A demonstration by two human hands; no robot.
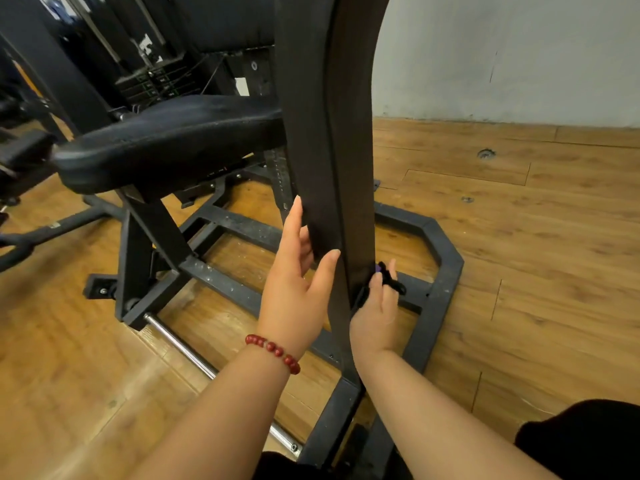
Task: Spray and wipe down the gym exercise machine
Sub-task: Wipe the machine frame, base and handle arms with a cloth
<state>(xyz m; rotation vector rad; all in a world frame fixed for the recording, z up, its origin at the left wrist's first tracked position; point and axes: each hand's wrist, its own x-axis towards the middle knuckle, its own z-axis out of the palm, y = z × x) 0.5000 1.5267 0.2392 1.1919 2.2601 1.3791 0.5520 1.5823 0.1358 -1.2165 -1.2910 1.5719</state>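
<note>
A black padded seat (166, 140) is jutting out at the left. A left hand (294, 289), fingers straight, is bracing the tall black upright beam (325, 133), which is likely rigid and heavy. On the right, a right hand (375, 306) is pinching a small dark cloth (393, 282), likely soft and light, against the beam's lower right face.

Left hand (294, 289) touches the black upright (322, 133); right hand (375, 308) grips dark cloth (393, 284).

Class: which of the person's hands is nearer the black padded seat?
Left. The left hand touches the upright on the side facing the seat; the right hand holds a dark cloth beyond the upright.
</note>
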